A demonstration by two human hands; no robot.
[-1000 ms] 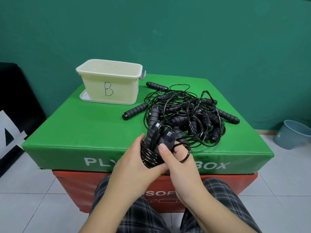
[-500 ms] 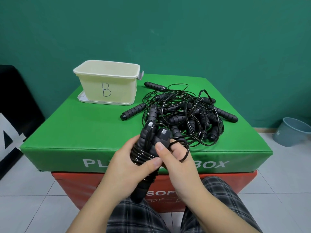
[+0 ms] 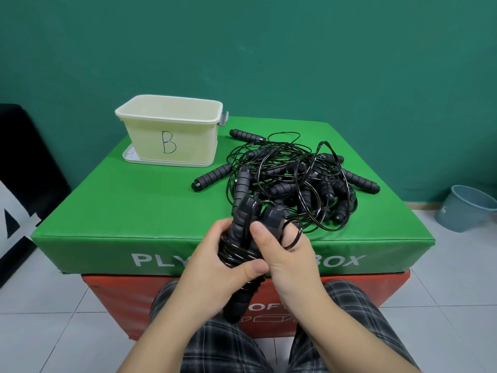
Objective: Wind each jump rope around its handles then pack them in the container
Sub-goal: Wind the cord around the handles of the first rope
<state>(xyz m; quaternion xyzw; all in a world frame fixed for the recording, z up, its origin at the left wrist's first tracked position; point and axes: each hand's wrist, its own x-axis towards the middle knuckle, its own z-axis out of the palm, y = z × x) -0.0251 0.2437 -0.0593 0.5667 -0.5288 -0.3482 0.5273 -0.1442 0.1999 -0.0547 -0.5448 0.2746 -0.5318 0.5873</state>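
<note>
Both hands hold one black jump rope [image 3: 243, 238] in front of the green box, its two foam handles side by side and its cord coiled around them. My left hand [image 3: 215, 267] grips the coiled middle from the left. My right hand [image 3: 285, 254] presses the bundle with its thumb, and a cord loop circles its fingers. A tangled pile of black jump ropes [image 3: 295, 179] lies on the right half of the green box. The cream container [image 3: 172, 133], marked B, stands open on its lid at the back left.
The green plyo box [image 3: 113, 205] sits on a red one [image 3: 113, 297]. One loose handle [image 3: 212, 176] lies between container and pile. A grey-blue bucket [image 3: 468, 208] stands on the floor at right. A black pad [image 3: 24, 168] leans at left.
The wound bundle has dropped lower and tilted more upright in my hands. My left hand has shifted its grip around the coils; more of the lower handle shows below it.
</note>
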